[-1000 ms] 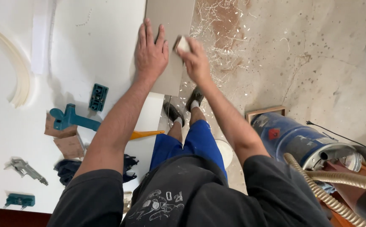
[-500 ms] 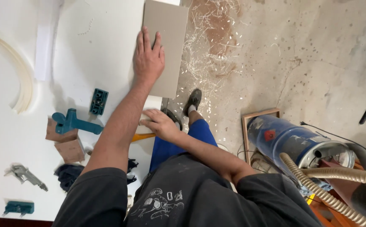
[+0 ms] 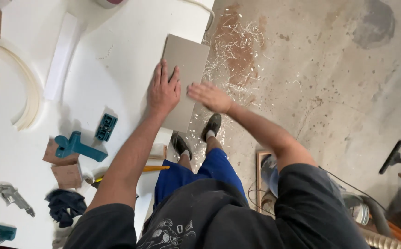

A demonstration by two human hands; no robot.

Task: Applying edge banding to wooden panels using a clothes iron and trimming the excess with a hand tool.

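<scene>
Left hand [image 3: 163,92] lies spread flat on the grey board [image 3: 186,60], right hand [image 3: 209,96] open at its edge; teal clamp [image 3: 78,146] well left of the board.

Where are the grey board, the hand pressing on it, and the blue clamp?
Grey board [image 3: 189,55], head view, bare upper face.
Left hand [image 3: 164,92], head view, back of hand.
Blue clamp [image 3: 77,146], head view, its body.

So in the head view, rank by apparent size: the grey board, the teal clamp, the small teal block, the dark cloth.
1. Grey board, under the left hand.
2. Teal clamp and dark cloth: look alike, not ranked.
3. Small teal block.
</scene>
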